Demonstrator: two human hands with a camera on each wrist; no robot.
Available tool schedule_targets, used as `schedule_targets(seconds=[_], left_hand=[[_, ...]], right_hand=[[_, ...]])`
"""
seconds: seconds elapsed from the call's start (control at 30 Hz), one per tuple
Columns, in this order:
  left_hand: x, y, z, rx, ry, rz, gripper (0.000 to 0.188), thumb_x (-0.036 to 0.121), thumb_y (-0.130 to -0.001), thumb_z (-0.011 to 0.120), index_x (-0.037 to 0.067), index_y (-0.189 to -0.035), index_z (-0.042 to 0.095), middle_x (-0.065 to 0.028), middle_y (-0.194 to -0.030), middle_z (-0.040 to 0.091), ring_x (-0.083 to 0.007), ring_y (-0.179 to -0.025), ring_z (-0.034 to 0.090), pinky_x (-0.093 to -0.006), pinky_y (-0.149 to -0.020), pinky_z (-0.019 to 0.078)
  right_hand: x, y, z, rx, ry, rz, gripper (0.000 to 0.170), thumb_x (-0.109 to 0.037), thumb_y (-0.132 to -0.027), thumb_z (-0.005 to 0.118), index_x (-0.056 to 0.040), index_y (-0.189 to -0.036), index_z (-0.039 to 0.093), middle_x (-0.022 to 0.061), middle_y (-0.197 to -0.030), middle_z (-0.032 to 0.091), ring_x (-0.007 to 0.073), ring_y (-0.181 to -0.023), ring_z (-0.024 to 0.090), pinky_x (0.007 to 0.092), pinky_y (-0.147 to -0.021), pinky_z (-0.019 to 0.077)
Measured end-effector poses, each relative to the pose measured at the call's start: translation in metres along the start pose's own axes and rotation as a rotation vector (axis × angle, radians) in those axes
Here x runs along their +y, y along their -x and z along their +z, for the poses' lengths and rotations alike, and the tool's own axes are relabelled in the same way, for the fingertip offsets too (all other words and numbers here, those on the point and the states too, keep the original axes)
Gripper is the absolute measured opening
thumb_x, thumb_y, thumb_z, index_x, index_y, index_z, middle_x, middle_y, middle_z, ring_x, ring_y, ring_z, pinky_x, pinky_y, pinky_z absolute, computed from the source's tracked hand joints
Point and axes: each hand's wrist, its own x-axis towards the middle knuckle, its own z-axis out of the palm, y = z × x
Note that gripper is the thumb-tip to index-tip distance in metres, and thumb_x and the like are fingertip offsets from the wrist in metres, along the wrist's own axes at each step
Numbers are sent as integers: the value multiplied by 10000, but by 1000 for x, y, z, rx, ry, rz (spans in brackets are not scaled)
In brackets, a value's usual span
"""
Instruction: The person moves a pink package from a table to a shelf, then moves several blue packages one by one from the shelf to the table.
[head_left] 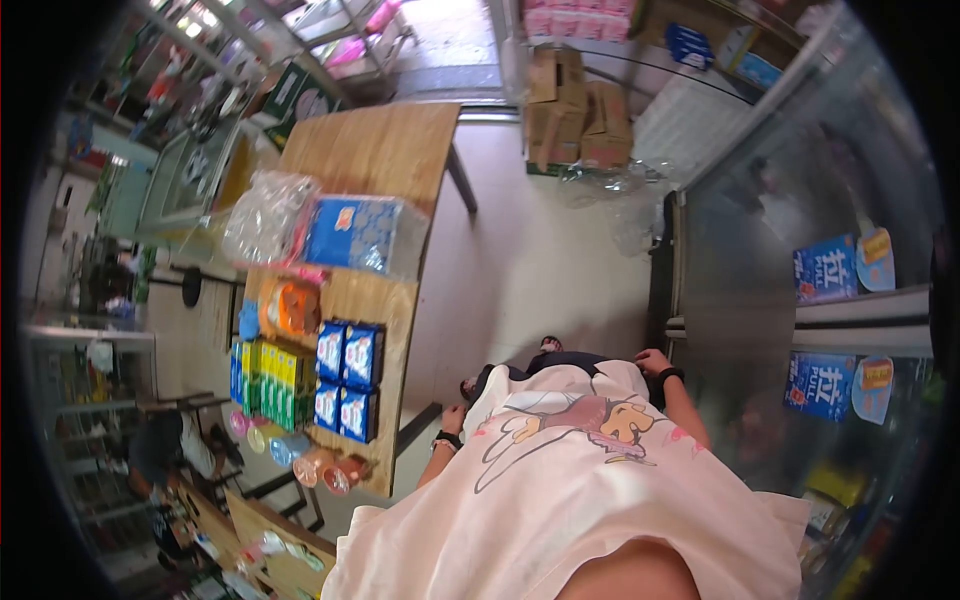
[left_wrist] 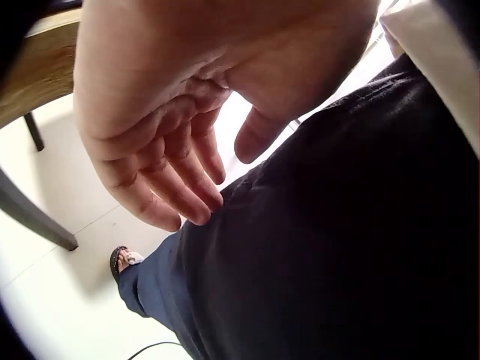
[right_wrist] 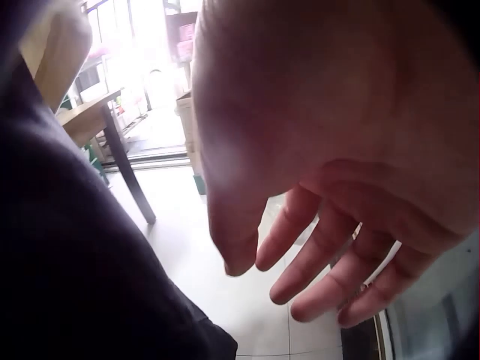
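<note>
My left hand (left_wrist: pixel 187 112) hangs beside the dark trousers (left_wrist: pixel 300 247), its fingers loosely curled with nothing in them. In the head view it is near the front edge of the wooden table (head_left: pixel 400 330). On my other side, the right hand (right_wrist: pixel 330 165) hangs relaxed and holds nothing, close to a glass door (head_left: pixel 740 330). Blue-and-white packs (head_left: pixel 347 380) stand in rows on the table. Beside them are yellow-and-green boxes (head_left: pixel 275 380), an orange package (head_left: pixel 290 305) and several plastic cups (head_left: pixel 310 465). A blue box in clear plastic (head_left: pixel 350 235) lies farther along.
Cardboard boxes (head_left: pixel 555 105) are stacked by the doorway, with clear plastic wrap (head_left: pixel 625 200) on the floor near them. A crumpled clear bag (head_left: pixel 265 220) sits on the table. Table legs (head_left: pixel 462 180) reach down to the pale floor (head_left: pixel 500 270). Another person (head_left: pixel 170 445) is at the lower left.
</note>
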Motion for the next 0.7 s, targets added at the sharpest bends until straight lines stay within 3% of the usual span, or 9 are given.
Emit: schedule_targets(seconds=[0.1, 0.2, 0.27, 0.43, 0.57, 0.67, 0.7], left_hand=[[45, -36, 19, -70, -95, 102, 365, 286, -777, 553, -10, -983, 614, -145, -804, 649, -191, -742, 621, -308, -682, 478], [84, -71, 39, -173, 120, 177, 331, 243, -795, 546, -10, -1004, 593, -148, -854, 644, -194, -771, 624, -298, -677, 487], [120, -74, 44, -197, 173, 171, 321, 232, -798, 544, -6, -1009, 588, -141, -860, 643, -190, -761, 625, -289, -669, 489], [147, -88, 50, -247, 164, 148, 283, 209, -802, 541, -6, -978, 594, -122, -829, 643, -183, -710, 629, -284, -636, 495], [134, -113, 41, -281, 100, 219, 290, 229, -794, 561, -4, -961, 603, -131, -820, 645, -197, -741, 629, -289, -659, 489], [141, -122, 29, -332, 27, 134, 331, 268, -780, 584, -10, -957, 616, -148, -832, 649, -219, -782, 626, -305, -694, 480], [147, -127, 24, -282, -102, 175, 349, 285, -777, 587, -13, -955, 622, -157, -846, 648, -232, -796, 623, -312, -709, 476]], right_hand=[[64, -13, 3, 196, -101, -94, 220, -99, -721, 622, -7, -921, 614, 75, -783, 622, 150, -646, 577, 279, -556, 474], [86, 5, 2, 94, -397, 119, 167, -90, -709, 614, -5, -852, 627, 82, -750, 619, 159, -640, 580, 301, -540, 472], [103, 4, 7, 118, -338, 219, 143, -77, -713, 595, 2, -827, 629, 83, -735, 616, 169, -634, 579, 306, -548, 473], [85, 9, 12, 144, -342, 200, 193, -139, -768, 602, 8, -892, 621, 99, -799, 627, 171, -697, 586, 310, -619, 484], [69, -19, 9, 177, -316, 176, 193, -144, -761, 610, -1, -889, 626, 95, -815, 628, 168, -723, 589, 309, -642, 482], [54, -42, 4, 212, -277, 102, 206, -159, -746, 624, -6, -884, 631, 90, -807, 630, 172, -731, 591, 308, -655, 479], [46, -48, 2, 259, -248, 66, 213, -165, -736, 630, -9, -880, 633, 88, -800, 631, 176, -727, 592, 306, -656, 478]])
